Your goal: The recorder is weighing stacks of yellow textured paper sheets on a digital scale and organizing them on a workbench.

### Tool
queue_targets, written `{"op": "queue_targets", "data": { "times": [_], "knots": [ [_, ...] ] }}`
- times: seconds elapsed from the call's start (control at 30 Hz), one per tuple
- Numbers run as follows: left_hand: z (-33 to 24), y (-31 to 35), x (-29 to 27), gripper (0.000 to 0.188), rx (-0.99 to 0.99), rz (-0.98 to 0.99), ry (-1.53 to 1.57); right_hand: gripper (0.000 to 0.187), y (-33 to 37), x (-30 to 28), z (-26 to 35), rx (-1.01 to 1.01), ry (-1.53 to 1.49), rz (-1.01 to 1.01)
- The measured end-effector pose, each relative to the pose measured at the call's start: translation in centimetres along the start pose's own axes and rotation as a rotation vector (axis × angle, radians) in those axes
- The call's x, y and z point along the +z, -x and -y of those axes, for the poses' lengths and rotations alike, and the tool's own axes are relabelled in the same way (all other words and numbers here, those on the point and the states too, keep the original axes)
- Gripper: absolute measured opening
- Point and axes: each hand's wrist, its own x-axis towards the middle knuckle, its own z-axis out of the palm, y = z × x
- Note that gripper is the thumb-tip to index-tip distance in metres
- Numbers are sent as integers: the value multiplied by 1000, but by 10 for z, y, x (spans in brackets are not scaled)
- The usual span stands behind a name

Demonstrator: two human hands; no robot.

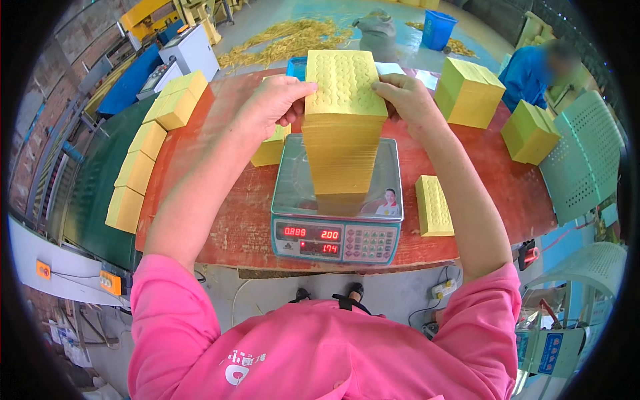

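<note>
Desk (233,220): red, beneath both hands and spreading out on either side; bears scale, stack and several blocks.
Belt (93,180): dark green, well left of the left hand, beside the desk.
Row of blocks (137,170): yellow, left of the left hand, where belt meets desk; lined up close, probably to save room and leave the middle free for the scale.
Scale (290,193): right below the hands, display lit, keys toward the body; presumably turned so it reads without leaning.
Stack (341,147): tall pile of yellow sheets, between the two hands; looks to stand upright on the scale plate, near its middle, likely so the plate carries it all. Wavy pattern on top sheet.
Side block (435,203): yellow, patterned face up, just beside the right forearm, on the desk and off the scale, likely set apart so it adds no weight.
Left hand (277,100): half closed on stack's upper left side, thumb at top edge, fingers curled below; forearm reaches up and inward.
Right hand (408,100): mirrors it on the upper right side, thumb at top edge, other fingers partly hidden; opposed grip probably steadies the pile. Pressure: cannot tell.
</note>
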Motion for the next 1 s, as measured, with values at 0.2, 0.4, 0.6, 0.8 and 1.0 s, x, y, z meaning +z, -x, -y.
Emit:
{"op": "queue_targets", "data": {
  "times": [0.2, 0.4, 0.6, 0.8, 1.0],
  "knots": [
    [10, -2, -4, 27, 3, 1, 44, 30, 9, 5, 9, -1, -21, -9],
    [14, 1, -1, 27, 38, 11, 29, 34, 9, 7, 4, -9, 71, -26],
    [20, 3, 2, 28, 63, 0, 63, 38, 12, 8, -4, -52, 223, -92],
    [24, 5, 9, 26, 111, -57, 129, 40, 20, 7, -4, -118, 309, -156],
    [25, 5, 14, 26, 170, -109, 173, 39, 30, 14, 9, -244, 531, -210]
  ]
}}
